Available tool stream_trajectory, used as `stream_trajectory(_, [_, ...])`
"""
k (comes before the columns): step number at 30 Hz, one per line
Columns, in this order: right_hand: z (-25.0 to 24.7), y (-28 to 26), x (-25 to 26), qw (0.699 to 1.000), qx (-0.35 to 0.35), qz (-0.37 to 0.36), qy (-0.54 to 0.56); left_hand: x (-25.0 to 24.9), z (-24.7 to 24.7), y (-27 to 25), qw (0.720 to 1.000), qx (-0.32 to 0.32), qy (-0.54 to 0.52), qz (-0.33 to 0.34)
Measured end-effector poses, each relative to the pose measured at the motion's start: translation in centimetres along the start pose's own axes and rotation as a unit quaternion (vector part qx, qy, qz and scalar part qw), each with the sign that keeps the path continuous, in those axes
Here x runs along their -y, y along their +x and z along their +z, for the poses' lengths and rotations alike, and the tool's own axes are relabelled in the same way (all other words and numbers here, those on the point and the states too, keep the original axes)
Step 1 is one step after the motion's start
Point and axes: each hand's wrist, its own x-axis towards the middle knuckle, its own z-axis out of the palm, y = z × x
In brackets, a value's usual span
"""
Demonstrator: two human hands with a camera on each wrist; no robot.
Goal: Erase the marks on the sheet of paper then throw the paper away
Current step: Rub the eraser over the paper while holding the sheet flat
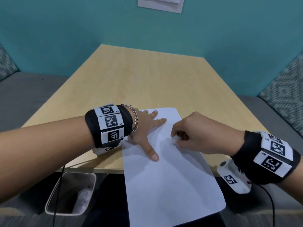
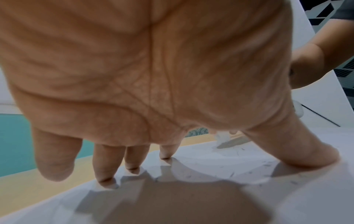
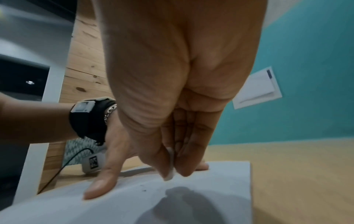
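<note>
Flat left hand (image 1: 144,128) pins the white paper sheet (image 1: 172,177); right hand (image 1: 193,135) pinches a small white eraser (image 1: 174,139): rub the faint pencil marks (image 1: 164,145) with short, light strokes.

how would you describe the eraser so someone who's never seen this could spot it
Start at the wooden table, then the white sheet of paper hanging over its near edge. The eraser is the small white lump pinched in the right hand, touching the paper beside faint pencil marks.

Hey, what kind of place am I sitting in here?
Probably a booth in an office or study lounge: a light wooden table against a teal wall, with grey upholstered benches on both sides and a small waste bin below the table's edge.
</note>
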Motion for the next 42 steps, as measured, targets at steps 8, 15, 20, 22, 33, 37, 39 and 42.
stream_trajectory(8, [1.2,-0.5,-0.1,0.999,-0.006,0.035,-0.008,0.5,1.3,-2.9,0.999,-0.036,-0.024,0.016])
stream_trajectory(15, [0.8,0.4,-0.4,0.998,-0.002,0.056,-0.022,1.0,1.8,-2.9,0.995,-0.085,-0.032,0.038])
stream_trajectory(20, [0.8,0.9,-0.3,0.998,-0.001,0.057,-0.028,1.0,1.9,-1.8,0.993,-0.077,-0.065,0.066])
stream_trajectory(22, [0.8,1.0,0.0,0.998,-0.007,0.061,-0.023,0.9,1.7,-1.8,0.996,-0.032,-0.069,0.054])
stream_trajectory(33, [0.8,1.4,0.8,0.996,-0.005,0.070,-0.055,1.1,1.6,-0.9,0.998,-0.006,-0.058,0.026])
stream_trajectory(37, [1.8,1.2,3.6,0.999,-0.005,0.029,-0.035,1.4,1.6,-0.7,0.998,-0.011,-0.055,0.034])
stream_trajectory(39, [1.5,1.4,2.8,0.999,-0.005,0.029,-0.042,1.4,1.7,-0.6,0.998,-0.004,-0.047,0.030])
stream_trajectory(42, [0.5,1.2,1.0,0.997,-0.027,0.062,-0.037,1.2,1.5,-0.6,0.999,0.011,-0.028,0.010])
